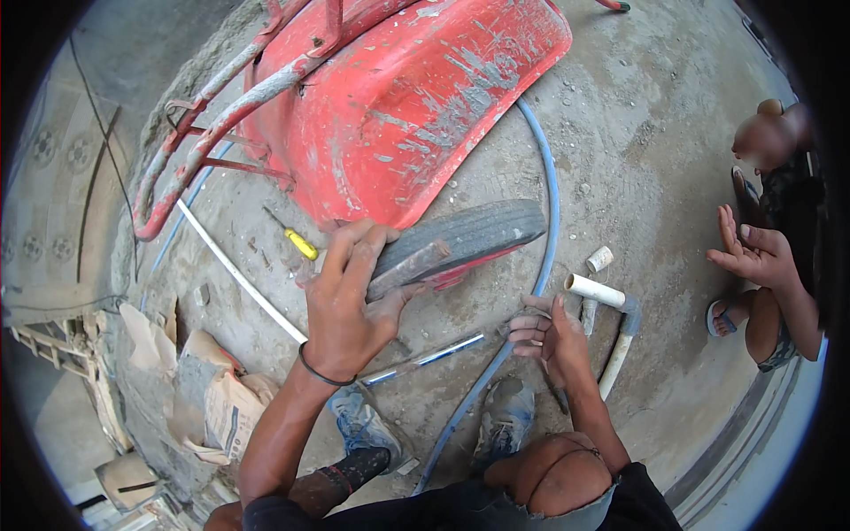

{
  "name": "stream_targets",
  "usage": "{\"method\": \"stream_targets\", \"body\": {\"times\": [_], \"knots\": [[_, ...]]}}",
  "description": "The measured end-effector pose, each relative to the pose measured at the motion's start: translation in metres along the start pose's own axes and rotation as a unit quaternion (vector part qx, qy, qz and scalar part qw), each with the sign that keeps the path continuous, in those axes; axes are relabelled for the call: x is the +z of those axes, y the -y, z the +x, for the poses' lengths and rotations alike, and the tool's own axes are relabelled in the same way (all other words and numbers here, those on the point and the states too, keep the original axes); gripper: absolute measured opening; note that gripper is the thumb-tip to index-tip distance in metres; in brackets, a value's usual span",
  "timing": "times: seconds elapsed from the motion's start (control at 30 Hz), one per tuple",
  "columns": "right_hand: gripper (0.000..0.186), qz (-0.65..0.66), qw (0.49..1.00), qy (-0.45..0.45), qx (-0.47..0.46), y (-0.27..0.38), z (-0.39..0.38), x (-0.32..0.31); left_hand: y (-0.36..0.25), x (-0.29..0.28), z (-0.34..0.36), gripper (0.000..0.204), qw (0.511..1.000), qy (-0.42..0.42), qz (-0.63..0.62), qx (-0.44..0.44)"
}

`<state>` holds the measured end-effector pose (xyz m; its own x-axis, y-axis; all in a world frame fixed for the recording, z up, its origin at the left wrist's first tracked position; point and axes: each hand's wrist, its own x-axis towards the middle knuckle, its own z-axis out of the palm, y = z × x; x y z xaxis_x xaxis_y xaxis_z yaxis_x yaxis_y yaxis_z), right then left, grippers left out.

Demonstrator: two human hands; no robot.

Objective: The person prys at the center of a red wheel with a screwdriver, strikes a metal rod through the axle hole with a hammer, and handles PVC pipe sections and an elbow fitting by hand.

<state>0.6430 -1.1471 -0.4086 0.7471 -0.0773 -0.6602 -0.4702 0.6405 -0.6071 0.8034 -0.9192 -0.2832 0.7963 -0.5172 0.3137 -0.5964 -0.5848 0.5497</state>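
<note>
Centrally, a black-tyred wheel (496,227) with a red rim sits near the middle, its tread facing up. The wearer's left hand (350,296) grips its nine o'clock end between fingers and thumb. At four o'clock, the right hand (551,338) is open and holds nothing, near a white pipe (595,289). A scuffed red wheelbarrow (372,115) lies toward eleven o'clock; a yellow-handled screwdriver (302,243) rests at ten.

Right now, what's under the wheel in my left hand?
Below the wheel, its red side and some floor show; the wheel and your left hand hide whatever lies directly beneath.
</note>
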Motion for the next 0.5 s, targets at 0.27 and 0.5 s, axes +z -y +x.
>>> {"method": "stream_targets", "body": {"times": [0.27, 0.5], "knots": [[0.065, 0.048, 0.998, 0.028, 0.014, -0.016, -0.044, -0.014, -0.056, 0.011, -0.090, 0.072, 0.974, 0.217, 0.041, 0.053], [0.043, -0.538, 0.830, -0.091, -0.119, -0.061, -0.077, -0.088, -0.025, 0.048, -0.174, 0.050, 0.890, 0.339, 0.242, 0.186]]}}
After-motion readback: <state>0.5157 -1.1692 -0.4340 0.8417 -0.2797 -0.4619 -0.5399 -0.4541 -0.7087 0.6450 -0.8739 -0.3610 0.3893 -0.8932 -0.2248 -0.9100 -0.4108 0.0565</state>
